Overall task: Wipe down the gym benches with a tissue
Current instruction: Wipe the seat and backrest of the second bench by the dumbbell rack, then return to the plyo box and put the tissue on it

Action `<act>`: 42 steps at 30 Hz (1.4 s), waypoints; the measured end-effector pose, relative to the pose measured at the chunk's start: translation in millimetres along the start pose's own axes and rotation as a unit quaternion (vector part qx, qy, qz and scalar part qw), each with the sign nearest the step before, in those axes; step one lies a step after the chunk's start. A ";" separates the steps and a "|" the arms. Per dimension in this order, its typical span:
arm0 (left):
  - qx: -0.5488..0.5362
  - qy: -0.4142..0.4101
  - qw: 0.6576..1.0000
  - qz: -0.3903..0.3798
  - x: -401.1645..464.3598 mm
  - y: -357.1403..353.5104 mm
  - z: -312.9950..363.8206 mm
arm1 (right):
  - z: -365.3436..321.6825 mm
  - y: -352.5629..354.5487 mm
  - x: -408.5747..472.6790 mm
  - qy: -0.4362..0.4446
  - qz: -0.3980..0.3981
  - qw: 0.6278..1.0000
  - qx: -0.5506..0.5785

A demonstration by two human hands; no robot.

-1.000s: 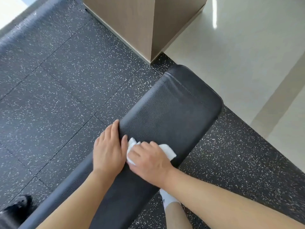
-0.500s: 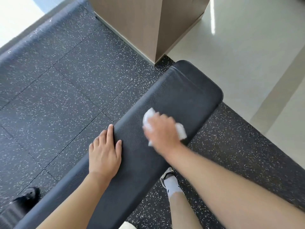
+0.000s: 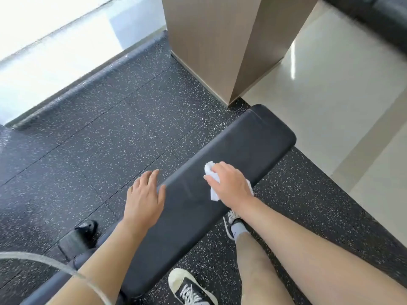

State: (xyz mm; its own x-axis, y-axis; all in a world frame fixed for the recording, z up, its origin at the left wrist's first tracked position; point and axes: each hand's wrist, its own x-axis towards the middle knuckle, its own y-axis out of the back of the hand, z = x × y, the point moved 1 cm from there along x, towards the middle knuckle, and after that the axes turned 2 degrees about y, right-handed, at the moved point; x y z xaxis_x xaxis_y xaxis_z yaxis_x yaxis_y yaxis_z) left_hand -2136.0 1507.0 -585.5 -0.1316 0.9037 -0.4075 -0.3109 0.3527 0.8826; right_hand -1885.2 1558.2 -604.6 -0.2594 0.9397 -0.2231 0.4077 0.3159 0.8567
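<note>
Right hand (image 3: 231,186): clamped on crumpled white tissue (image 3: 213,179), pressing it onto the desk (image 3: 248,144).
Left hand (image 3: 144,195): fingers spread, at the desk's left edge.

This is a gym or fitness room. A long black padded bench (image 3: 198,194) stands on dark rubber flooring (image 3: 99,139) flecked with white, laid in large square tiles, the kind used in workout areas. Beyond the bench's far end rises a wood-clad pillar (image 3: 220,45), and to the bench's right the rubber gives way to glossy pale floor tiles (image 3: 330,84).
</note>
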 end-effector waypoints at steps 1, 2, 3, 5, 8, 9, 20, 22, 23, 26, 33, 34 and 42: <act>-0.001 0.000 1.000 0.006 -9.7 16.8 -2.0 | -11.0 17.2 -2.4 -0.004 0.005 1.000 0.015; -0.001 -0.002 1.000 0.017 -18.5 34.2 -4.0 | -22.0 33.9 -4.1 -0.004 0.013 1.000 0.021; -0.003 -0.006 1.000 0.029 -27.2 52.0 -5.9 | -32.6 49.5 -6.1 0.000 0.024 0.999 0.022; -0.010 -0.024 0.998 0.051 -46.2 89.7 -9.5 | -56.6 80.8 -11.8 0.011 0.056 0.998 0.029; -0.009 -0.047 0.996 0.078 -78.8 146.9 -14.0 | -95.8 128.4 -25.5 0.027 0.096 0.994 0.044; -0.009 -0.051 0.995 0.091 -90.5 166.2 -14.6 | -108.3 145.3 -31.6 0.036 0.111 0.992 0.042; -0.078 -0.024 0.976 0.200 -203.1 310.4 21.9 | -202.6 307.0 -87.1 0.106 0.220 0.970 0.007; -0.100 -0.014 0.970 0.221 -216.0 326.6 30.5 | -214.3 324.8 -86.3 0.116 0.232 0.966 0.015; -0.106 -0.011 0.967 0.230 -220.6 335.7 35.1 | -219.7 333.1 -83.3 0.127 0.234 0.964 0.021; -0.108 0.005 0.962 0.251 -224.9 364.9 48.1 | -232.6 356.4 -66.9 0.171 0.226 0.959 0.017; -0.128 0.076 0.940 0.307 -230.3 417.1 79.7 | -252.9 404.9 -13.6 0.260 0.160 0.952 0.030; -0.128 0.092 0.936 0.316 -232.5 420.9 82.4 | -257.9 409.7 -4.5 0.276 0.148 0.949 0.029; -0.131 0.252 0.883 0.374 -282.4 431.9 92.8 | -324.5 414.1 31.5 0.410 0.074 0.906 0.077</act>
State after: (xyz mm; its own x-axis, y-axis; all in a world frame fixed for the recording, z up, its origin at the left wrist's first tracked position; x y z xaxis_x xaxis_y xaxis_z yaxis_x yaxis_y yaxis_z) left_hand -2145.7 1426.7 -67.4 -0.7743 0.6135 0.1556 -0.1583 -0.4258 0.8909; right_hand -2008.6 1676.0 -105.9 -0.7295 0.5793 0.3635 0.5923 0.2693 0.7594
